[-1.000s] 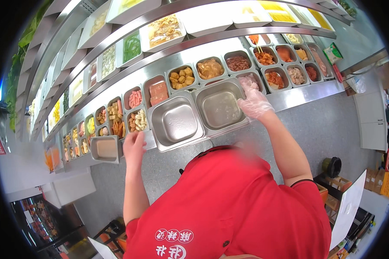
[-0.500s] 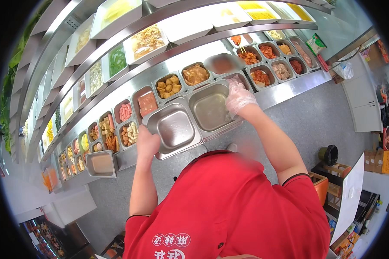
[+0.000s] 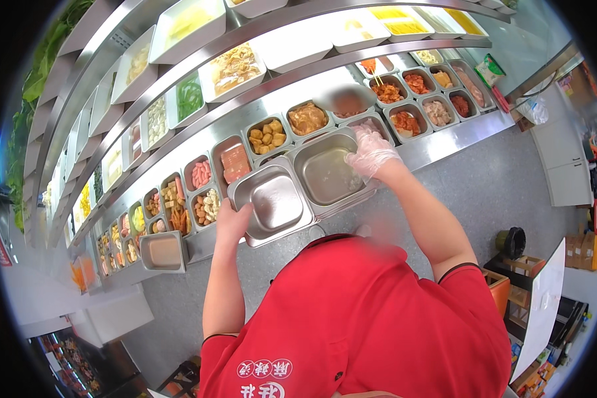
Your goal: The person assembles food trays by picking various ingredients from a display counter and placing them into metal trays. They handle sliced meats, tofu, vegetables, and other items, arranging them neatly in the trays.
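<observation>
Head camera looks straight down on a person in a red shirt at a long steel counter (image 3: 458,136) lined with food tubs. Bare left hand (image 3: 235,222) sits at the near-left corner of an empty square stainless pan (image 3: 275,202), fingers curled over its rim, gripping it. Right hand (image 3: 371,151), in a clear plastic glove, reaches into the second, deeper stainless pan (image 3: 325,174) just beside the first, fingers bunched at its far-right edge; whether they pinch anything I cannot tell. Both pans lie side by side, touching, on the counter's front edge. Behind them, small tubs of fried golden cubes (image 3: 266,138) and pink sliced meat (image 3: 234,162).
</observation>
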`<state>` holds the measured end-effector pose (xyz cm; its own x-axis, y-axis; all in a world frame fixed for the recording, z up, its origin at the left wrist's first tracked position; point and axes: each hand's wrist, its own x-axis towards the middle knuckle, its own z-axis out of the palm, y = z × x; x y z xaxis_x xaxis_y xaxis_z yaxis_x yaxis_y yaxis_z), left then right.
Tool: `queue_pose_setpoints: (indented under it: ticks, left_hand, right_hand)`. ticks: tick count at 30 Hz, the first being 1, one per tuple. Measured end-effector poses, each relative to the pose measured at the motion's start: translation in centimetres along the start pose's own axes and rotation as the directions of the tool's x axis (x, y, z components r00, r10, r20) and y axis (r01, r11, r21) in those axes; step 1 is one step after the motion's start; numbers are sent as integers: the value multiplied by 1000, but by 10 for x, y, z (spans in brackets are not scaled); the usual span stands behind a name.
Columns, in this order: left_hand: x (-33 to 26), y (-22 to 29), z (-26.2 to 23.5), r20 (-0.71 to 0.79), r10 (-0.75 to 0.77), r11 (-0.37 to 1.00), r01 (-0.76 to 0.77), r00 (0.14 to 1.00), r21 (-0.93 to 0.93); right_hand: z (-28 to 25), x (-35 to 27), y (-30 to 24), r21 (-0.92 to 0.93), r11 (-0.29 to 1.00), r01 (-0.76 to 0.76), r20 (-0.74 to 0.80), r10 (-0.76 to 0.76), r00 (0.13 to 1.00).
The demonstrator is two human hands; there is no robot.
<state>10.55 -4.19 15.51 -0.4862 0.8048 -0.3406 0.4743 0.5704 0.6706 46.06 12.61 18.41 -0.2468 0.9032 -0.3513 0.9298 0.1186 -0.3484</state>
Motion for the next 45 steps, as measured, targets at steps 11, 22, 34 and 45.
queue_pose_setpoints:
  ticks: [11,22,34,45]
  left_hand:
    - [3,-13,-20,51,-104,973,112,993,-202]
    - [32,-56,-19,23,-166,878,158,986,-451]
    - [-2,-155,30,-298,-615,500,69,730,-863]
    - [-196,-215,338,76,-384,911,391,920,-132]
  right_hand:
    - [-12,-6,-7,148,989,-19,-81,31,996]
    - [-11,-7,1,224,974,0,-129,30,991]
    - [-26,-54,165,393,916,-81,-140,147,979]
    - [67,-169,491,311,868,-387,248,319,915]
